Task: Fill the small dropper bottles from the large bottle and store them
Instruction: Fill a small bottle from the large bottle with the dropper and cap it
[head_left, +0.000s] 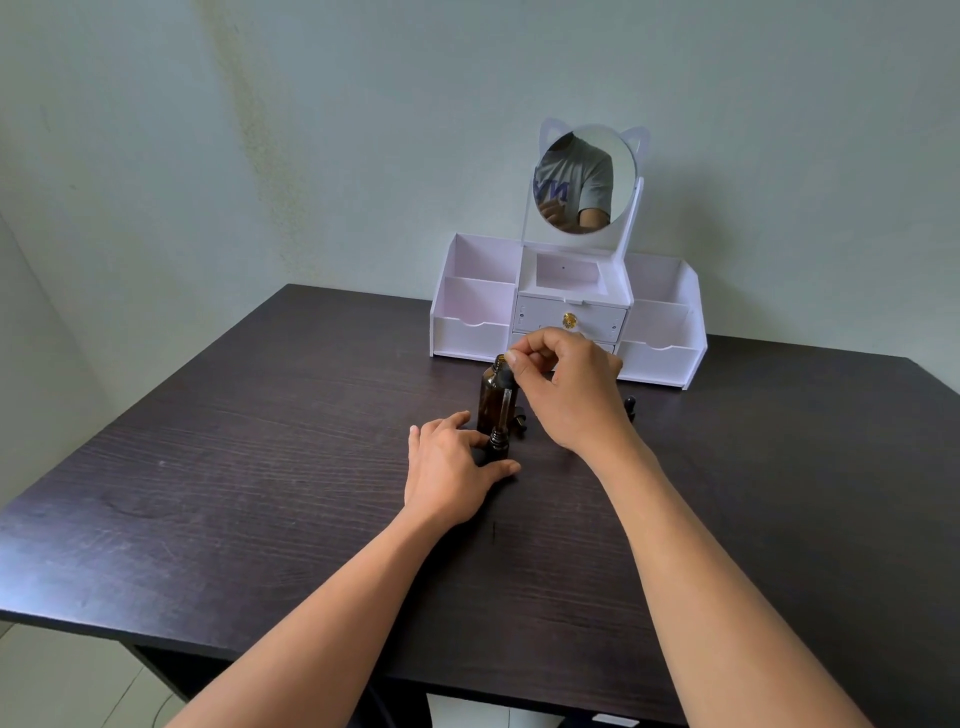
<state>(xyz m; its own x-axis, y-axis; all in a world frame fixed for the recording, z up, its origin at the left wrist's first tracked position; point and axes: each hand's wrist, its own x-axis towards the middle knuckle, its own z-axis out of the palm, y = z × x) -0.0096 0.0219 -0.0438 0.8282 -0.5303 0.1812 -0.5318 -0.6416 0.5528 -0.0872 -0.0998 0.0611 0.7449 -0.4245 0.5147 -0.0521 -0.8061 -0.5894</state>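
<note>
Head view — left hand grips small bottle, right hand pinches dropper.

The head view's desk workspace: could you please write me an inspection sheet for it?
Surface: dark wood-grain table.
Job's things: large amber bottle upright; small dropper bottle upright before it; dropper tip at the small bottle's mouth.
Clutter: black cap beyond the right wrist; small dark item beside the large bottle.
Grippers: left hand grips the small dropper bottle; right hand pinches the dropper's bulb.
Cables: nothing seen.
Surroundings: white organiser with round mirror against a pale wall.
</note>
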